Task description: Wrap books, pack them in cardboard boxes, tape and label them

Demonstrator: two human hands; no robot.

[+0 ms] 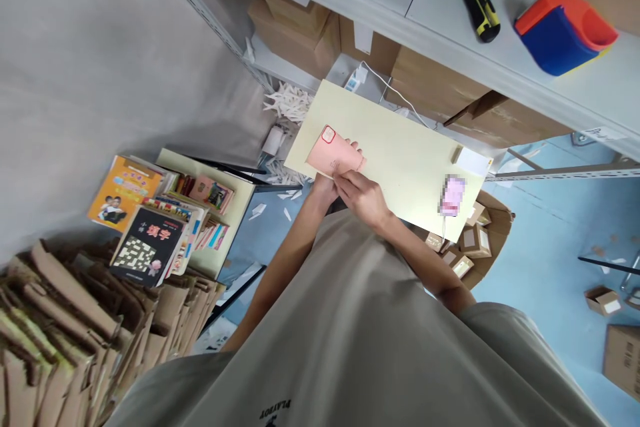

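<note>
A small pink book [333,155] with a red-bordered white label at one corner is held above the cream tabletop [395,153]. My left hand [326,188] lies beneath it, with the palm hidden and fingertips showing past the far right edge. My right hand [361,197] is closed, its fingers pinched together at the book's near edge. Whether those fingers grip the cover or some pages is too small to tell. Over at the table's right end lie a phone [453,195] with a cable and a small white box [473,161].
A shelf above carries a yellow-black utility knife [477,1] and a red-blue tape dispenser [565,30]. Stacked books [150,243] stand to the left, beside folded cardboard [100,327]. A carton of small boxes [475,240] sits below the table's right end.
</note>
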